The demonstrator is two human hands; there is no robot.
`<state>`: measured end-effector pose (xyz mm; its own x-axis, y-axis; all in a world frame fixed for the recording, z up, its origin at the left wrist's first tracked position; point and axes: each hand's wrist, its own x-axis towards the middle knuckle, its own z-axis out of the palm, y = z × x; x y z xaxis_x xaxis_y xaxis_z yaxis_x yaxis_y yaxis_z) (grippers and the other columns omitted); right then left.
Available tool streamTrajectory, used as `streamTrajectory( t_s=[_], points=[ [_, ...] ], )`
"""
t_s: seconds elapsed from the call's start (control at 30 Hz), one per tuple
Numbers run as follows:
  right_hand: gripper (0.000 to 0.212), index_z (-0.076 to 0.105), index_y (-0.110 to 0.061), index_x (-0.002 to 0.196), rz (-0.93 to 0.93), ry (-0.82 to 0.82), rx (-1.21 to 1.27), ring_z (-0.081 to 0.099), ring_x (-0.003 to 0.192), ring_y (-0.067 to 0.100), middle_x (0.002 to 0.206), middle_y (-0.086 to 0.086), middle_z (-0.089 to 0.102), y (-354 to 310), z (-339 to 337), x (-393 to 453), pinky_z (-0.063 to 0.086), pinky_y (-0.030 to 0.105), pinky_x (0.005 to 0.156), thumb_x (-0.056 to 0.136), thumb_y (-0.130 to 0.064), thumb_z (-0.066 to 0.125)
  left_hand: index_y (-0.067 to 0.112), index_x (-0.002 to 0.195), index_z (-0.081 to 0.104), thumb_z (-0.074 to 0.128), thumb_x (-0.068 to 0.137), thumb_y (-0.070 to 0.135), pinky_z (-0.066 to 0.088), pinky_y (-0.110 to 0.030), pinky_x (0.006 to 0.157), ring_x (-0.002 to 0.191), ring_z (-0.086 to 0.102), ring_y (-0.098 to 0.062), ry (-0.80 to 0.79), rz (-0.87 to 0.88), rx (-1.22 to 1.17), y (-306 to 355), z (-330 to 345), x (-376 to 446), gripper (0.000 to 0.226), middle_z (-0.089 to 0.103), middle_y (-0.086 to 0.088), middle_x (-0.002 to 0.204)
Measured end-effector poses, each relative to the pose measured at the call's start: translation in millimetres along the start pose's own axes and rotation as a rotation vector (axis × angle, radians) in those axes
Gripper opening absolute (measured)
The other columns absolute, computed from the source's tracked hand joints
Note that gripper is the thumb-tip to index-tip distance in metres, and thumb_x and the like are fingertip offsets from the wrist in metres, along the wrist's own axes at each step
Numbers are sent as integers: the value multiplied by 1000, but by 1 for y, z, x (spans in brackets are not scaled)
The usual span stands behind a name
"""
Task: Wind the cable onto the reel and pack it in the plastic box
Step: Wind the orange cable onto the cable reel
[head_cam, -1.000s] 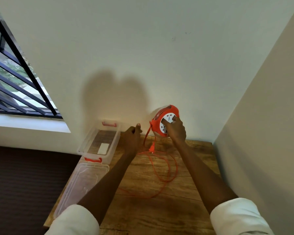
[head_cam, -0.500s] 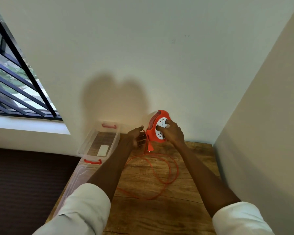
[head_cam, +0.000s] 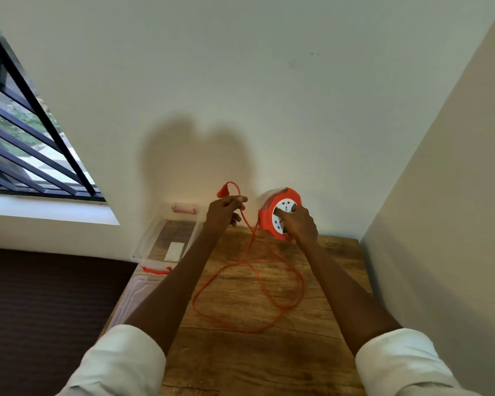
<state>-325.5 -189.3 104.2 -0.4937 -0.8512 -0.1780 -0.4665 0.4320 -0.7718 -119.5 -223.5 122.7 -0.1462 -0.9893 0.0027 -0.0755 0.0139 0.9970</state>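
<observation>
On the table [head_cam: 240, 352], loose cable [head_cam: 249, 307] lies in loops; it should be fed with light tension while the reel [head_cam: 279, 214], standing upright at the wall, is turned. The open box [head_cam: 166, 241] waits left. The cable is pinched by the left hand [head_cam: 224, 210] near the plug [head_cam: 221, 192]; the reel's face is gripped by the right hand [head_cam: 299, 224].

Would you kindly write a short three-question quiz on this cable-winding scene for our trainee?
1. True or false: the plug lies flat on the table.
2. Which hand pinches the cable? A left hand B right hand
3. Fill in: the box has its lid ____.

Key: 1 false, it is held up in the air. 2 A; the right hand is at the reel. 3 off.
</observation>
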Motion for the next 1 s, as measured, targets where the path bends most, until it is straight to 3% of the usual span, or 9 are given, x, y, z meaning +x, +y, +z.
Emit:
streamTrajectory(
  t_s=[0.17,0.33,0.5,0.67,0.77,0.87,1.0],
  points=[
    [67,47,-16,145,72,11,242,63,119,30,140,9,60,-1,-2,8,53,48,102,92,-54,63,22,110,76,61,99,33,60,-24,61,66,73,-22,-111,125,121,-20,-3,-25,22,76,2,91],
    [68,45,-14,146,96,43,293,62,120,31,140,9,60,-1,-10,17,54,47,101,93,-54,63,12,108,75,63,97,32,61,-40,78,88,73,-34,-244,-11,20,-47,-1,-61,26,76,-14,97],
    [69,46,-13,144,127,50,359,63,117,31,137,10,62,4,-17,23,55,46,100,92,-54,65,20,100,75,62,98,14,59,-19,66,76,74,-11,-190,172,141,-69,10,-100,14,77,6,85],
    [68,44,-13,146,122,59,286,60,122,33,141,11,58,7,-20,23,52,46,103,94,-54,62,2,102,75,61,98,9,63,-34,67,75,75,-21,-49,94,144,-100,4,-123,15,76,-8,86],
    [68,43,-14,148,108,55,281,58,126,33,145,10,56,9,-17,19,50,47,106,95,-52,61,3,102,75,62,98,11,64,-36,66,73,76,-24,-30,50,137,-109,1,-131,16,76,-12,85],
    [67,43,-15,148,89,36,278,57,128,32,146,10,55,11,-12,14,49,45,107,95,-51,61,8,93,75,64,97,19,62,-28,62,69,75,-18,-32,-29,158,-117,4,-136,16,75,-10,81],
    [68,42,-15,149,65,7,242,56,130,33,147,10,54,14,-5,6,47,43,106,94,-50,63,8,90,74,64,97,29,63,-35,63,64,73,-14,-115,-125,306,-127,8,-136,24,74,-7,82]
  ],
)
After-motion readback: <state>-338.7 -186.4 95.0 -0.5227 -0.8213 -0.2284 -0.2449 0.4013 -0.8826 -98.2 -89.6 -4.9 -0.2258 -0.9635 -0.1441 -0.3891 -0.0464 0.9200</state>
